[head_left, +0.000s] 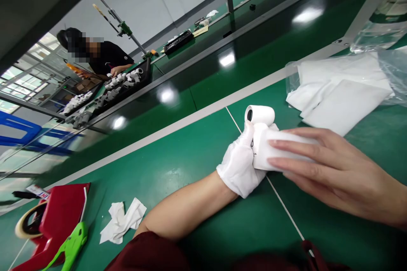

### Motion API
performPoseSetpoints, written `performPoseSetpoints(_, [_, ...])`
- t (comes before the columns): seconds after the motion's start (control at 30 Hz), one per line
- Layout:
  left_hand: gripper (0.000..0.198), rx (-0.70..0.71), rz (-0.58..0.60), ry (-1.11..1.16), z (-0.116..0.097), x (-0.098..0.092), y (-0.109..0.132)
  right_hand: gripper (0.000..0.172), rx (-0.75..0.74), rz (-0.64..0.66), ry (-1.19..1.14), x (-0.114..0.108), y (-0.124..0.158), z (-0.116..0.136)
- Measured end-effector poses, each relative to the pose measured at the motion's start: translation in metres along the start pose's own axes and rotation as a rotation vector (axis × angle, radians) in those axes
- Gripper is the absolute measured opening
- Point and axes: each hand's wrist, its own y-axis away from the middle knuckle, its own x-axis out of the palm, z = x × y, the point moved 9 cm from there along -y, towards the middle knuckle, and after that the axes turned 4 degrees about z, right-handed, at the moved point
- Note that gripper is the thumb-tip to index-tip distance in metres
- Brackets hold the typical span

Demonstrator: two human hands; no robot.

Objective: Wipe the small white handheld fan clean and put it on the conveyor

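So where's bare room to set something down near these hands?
Bare green mat lies between the crumpled cloth and the left hand, along the pale bench edge, and beyond the right hand, below the white cloths. It's crowded around the roll, and at the red tape dispenser.

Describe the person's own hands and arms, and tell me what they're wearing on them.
The left hand wears a thin white fabric glove that ends at the wrist. The right hand is bare, with no glove, and shows no ring. The left forearm is bare up to a dark maroon sleeve.
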Motion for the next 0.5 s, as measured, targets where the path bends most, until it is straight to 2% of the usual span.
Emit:
performPoseSetpoints(0.1, [0.031,0.025,-0.019,0.010,0.000,-0.002,0.001,0.053,0.093,-0.053,0.076,-0.007,0.002,-0.009])
performPoseSetpoints(0.27, [0.052,-0.019,-0.058,-0.071,0.000,-0.005,0.002,0.046,-0.123,0.070,0.006,0.004,0.001,0.013])
performPoseSetpoints(0.33, [0.050,0.003,-0.064,-0.032,-0.002,-0.005,0.001,0.049,-0.073,0.047,0.018,0.003,0.000,0.008])
performPoseSetpoints(0.43, [0.040,0.011,-0.032,0.059,0.000,-0.001,0.002,0.058,0.081,-0.057,0.060,-0.008,0.000,-0.007])
performPoseSetpoints(0.5, [0.039,-0.016,-0.037,0.077,0.004,0.000,0.002,0.057,0.063,-0.050,0.050,-0.008,0.001,-0.005])
